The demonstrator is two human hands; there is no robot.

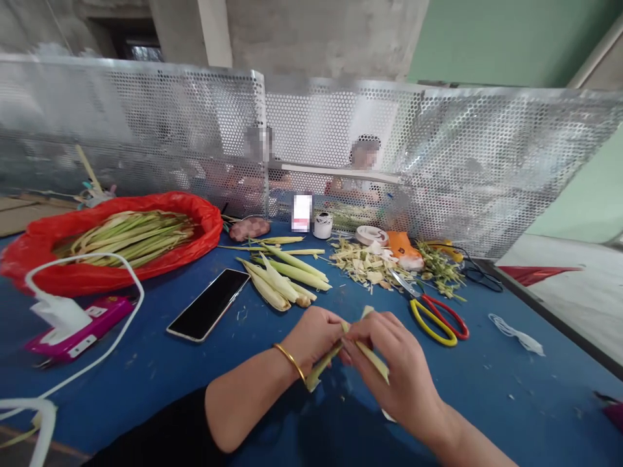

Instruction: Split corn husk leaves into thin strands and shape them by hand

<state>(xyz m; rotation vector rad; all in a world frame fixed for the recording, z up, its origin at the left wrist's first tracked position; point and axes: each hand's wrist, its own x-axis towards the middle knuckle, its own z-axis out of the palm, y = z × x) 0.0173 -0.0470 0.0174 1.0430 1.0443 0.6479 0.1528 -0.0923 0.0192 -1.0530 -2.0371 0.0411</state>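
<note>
My left hand, a gold bangle on its wrist, pinches a pale green husk strip that hangs below the fingers. My right hand is closed on another part of the pale husk, close against the left fingertips. Whether the two parts are one piece I cannot tell, as the fingers hide where they meet. Just beyond my hands lie several green husk-wrapped ears, which look like young corn. Right of them, scissors with one yellow and one red handle lie with blades toward a pile of husk scraps.
A red plastic bag full of long green stalks stands at left. In front are a black phone and a purple power strip with a white cable. A tape roll and white jar stand before the perforated metal screen; people sit behind it.
</note>
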